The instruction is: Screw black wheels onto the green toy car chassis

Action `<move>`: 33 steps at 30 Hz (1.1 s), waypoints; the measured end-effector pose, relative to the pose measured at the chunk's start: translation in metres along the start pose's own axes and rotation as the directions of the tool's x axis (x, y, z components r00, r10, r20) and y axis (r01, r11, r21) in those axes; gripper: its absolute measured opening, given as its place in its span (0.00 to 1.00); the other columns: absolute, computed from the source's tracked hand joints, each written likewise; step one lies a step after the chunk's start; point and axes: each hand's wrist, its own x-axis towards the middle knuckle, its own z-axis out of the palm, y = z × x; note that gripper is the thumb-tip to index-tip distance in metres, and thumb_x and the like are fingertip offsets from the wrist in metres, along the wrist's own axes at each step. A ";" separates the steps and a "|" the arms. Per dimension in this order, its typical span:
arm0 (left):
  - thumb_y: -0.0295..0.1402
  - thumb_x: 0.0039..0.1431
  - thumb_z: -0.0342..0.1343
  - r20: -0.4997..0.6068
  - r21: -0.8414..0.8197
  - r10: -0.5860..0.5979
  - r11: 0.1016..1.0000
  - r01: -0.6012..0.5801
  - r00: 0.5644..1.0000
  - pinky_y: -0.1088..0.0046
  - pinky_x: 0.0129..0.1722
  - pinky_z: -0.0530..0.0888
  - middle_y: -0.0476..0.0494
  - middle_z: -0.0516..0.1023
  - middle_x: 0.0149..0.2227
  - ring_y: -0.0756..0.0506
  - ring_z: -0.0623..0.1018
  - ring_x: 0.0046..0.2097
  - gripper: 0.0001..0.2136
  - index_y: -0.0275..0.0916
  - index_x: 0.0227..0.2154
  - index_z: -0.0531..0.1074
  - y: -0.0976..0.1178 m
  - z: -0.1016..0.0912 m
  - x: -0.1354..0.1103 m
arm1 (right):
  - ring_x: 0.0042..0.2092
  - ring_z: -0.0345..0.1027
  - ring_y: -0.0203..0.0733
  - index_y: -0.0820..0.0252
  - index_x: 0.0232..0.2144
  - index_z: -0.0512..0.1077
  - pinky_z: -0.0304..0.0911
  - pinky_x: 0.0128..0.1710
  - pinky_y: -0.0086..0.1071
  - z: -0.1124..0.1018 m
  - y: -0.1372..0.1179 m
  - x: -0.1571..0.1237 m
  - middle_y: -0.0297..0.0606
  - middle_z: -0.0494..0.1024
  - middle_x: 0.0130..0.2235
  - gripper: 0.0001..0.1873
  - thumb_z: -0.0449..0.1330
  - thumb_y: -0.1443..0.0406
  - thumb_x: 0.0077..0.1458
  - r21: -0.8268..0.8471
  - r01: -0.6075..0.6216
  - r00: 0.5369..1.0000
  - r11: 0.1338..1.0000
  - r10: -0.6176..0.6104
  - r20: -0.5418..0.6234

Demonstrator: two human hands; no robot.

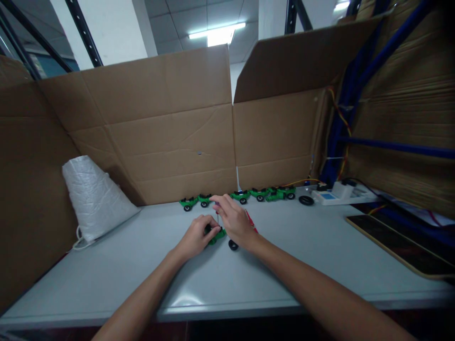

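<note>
My left hand (200, 234) is closed around a small green toy car (216, 237) on the table, its fingers covering part of it. Above the car, my right hand (232, 219) grips a screwdriver whose thin metal shaft (218, 218) points straight down at the car. The screwdriver's handle is mostly hidden by my fingers. A loose black wheel (233, 245) lies just below my right hand. Beside that hand sits a red, pen-like object (250, 221), partly hidden behind it.
Several green toy cars (260, 193) line the back of the table (298, 253) along the cardboard wall (170, 137). A black ring (306, 200) and a power strip (344, 193) are at right, near a dark, light-edged panel (398, 241). A white foam bag (95, 199) leans at left.
</note>
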 end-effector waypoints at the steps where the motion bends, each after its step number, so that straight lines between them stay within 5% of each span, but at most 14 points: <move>1: 0.36 0.69 0.58 0.002 -0.002 -0.002 1.000 0.002 1.000 0.69 0.45 0.71 0.45 0.80 0.36 0.44 0.77 0.41 0.07 0.40 0.35 0.74 0.000 0.000 0.000 | 0.48 0.76 0.44 0.51 0.57 0.71 0.69 0.48 0.34 0.001 0.001 -0.001 0.42 0.77 0.49 0.16 0.48 0.65 0.74 0.021 0.002 1.000 1.000 -0.002 0.022; 8: 0.34 0.69 0.58 -0.002 -0.015 0.005 1.000 -0.005 1.000 0.70 0.44 0.70 0.46 0.79 0.35 0.45 0.76 0.40 0.07 0.39 0.34 0.73 0.000 0.001 0.001 | 0.42 0.76 0.41 0.53 0.54 0.70 0.67 0.44 0.32 0.001 -0.001 0.003 0.36 0.80 0.40 0.14 0.48 0.64 0.74 0.169 -0.054 0.998 0.984 0.046 0.053; 15: 0.35 0.69 0.59 -0.018 -0.005 -0.005 1.000 0.005 1.000 0.70 0.43 0.70 0.46 0.79 0.35 0.45 0.76 0.39 0.07 0.39 0.34 0.74 -0.001 0.002 0.000 | 0.42 0.72 0.44 0.54 0.44 0.71 0.65 0.43 0.33 -0.001 -0.006 0.005 0.38 0.78 0.41 0.06 0.56 0.61 0.70 0.060 -0.060 0.998 0.996 0.061 -0.022; 21: 0.36 0.69 0.58 -0.003 -0.006 0.005 1.000 -0.005 1.000 0.69 0.44 0.70 0.46 0.79 0.35 0.44 0.76 0.40 0.08 0.40 0.34 0.75 -0.001 0.002 0.000 | 0.37 0.72 0.42 0.54 0.46 0.70 0.66 0.39 0.33 -0.001 -0.003 0.003 0.35 0.77 0.37 0.07 0.59 0.59 0.68 0.005 -0.091 0.993 0.996 0.091 -0.072; 26: 0.36 0.69 0.58 -0.010 0.005 0.003 1.000 -0.003 1.000 0.69 0.43 0.70 0.46 0.79 0.35 0.45 0.76 0.39 0.08 0.40 0.34 0.74 -0.002 0.002 0.001 | 0.45 0.75 0.46 0.52 0.52 0.72 0.68 0.45 0.35 -0.001 -0.001 0.001 0.41 0.79 0.45 0.11 0.55 0.60 0.71 -0.049 -0.013 0.998 0.999 0.010 -0.065; 33: 0.37 0.69 0.58 0.008 -0.008 -0.009 1.000 0.009 1.000 0.69 0.43 0.71 0.45 0.80 0.35 0.44 0.77 0.40 0.08 0.40 0.34 0.75 0.004 -0.003 0.002 | 0.42 0.77 0.42 0.52 0.53 0.70 0.69 0.44 0.33 0.002 -0.001 0.005 0.37 0.83 0.43 0.12 0.50 0.62 0.73 0.206 -0.116 0.993 0.972 0.120 -0.004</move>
